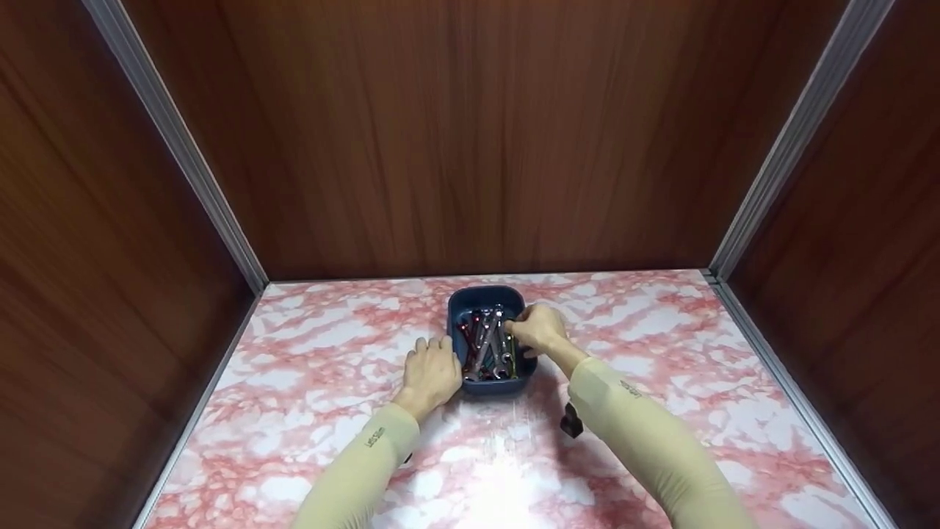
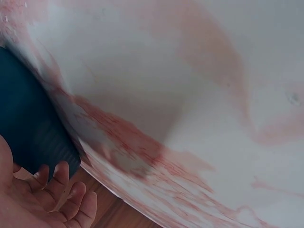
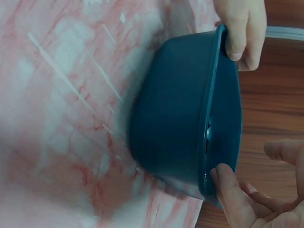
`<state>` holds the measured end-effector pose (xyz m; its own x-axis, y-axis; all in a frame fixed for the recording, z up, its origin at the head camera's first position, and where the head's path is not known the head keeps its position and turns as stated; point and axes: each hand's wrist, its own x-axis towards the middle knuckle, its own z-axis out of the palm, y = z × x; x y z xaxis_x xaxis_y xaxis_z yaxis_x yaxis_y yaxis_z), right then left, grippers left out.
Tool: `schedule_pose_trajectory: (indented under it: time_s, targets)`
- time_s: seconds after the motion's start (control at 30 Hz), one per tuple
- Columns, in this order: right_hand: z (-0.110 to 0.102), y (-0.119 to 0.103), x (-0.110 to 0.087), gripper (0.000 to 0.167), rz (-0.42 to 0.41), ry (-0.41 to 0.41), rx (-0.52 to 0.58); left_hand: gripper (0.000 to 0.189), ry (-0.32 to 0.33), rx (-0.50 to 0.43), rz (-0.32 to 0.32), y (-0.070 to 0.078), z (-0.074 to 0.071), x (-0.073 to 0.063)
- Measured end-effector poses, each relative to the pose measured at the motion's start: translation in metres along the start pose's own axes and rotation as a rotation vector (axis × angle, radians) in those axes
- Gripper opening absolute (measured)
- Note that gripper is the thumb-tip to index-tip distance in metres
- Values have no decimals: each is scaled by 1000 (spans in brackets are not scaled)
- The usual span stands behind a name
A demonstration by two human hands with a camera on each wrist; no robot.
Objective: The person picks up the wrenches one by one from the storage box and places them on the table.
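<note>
A dark blue plastic bin (image 1: pixel 490 386) rests on the table with several wrenches (image 1: pixel 485 345) inside, silver ones mixed with red and green ones. Along its left side lies my left hand (image 1: pixel 430 373), fingers pointing forward at the rim. In the left wrist view the fingers (image 2: pixel 61 183) of that hand bend loosely beside the bin's outer wall. On the other side my right hand (image 1: pixel 542 330) has its thumb over the inside. The right wrist view shows a right fingertip (image 3: pixel 223 173) at the rim, with the thumb (image 3: pixel 281 150) apart from it.
The table (image 1: pixel 308 411) has a red and white marbled top. Brown wood-grain panels (image 1: pixel 455 147) with grey metal corner posts (image 1: pixel 183 139) enclose it at the back and both sides. A small black object (image 1: pixel 570 421) shows beside the right sleeve.
</note>
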<state>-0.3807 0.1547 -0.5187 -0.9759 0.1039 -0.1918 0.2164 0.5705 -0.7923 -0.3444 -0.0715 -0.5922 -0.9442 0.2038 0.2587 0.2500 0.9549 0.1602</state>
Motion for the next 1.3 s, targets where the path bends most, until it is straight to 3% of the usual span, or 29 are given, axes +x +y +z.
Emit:
schedule_pose_trajectory:
  time_s: [0.37,0.67,1.3]
  targets:
    - [16,-5,5,35,71,-52,102,28,48,-8,26,-2,1,-2]
    - [26,-4,6,25,104,-84,172,30,18,-8,12,1,-1,-3]
    - [49,-3,24,29,168,6,107,33,-13,28,-7,-1,4,-3]
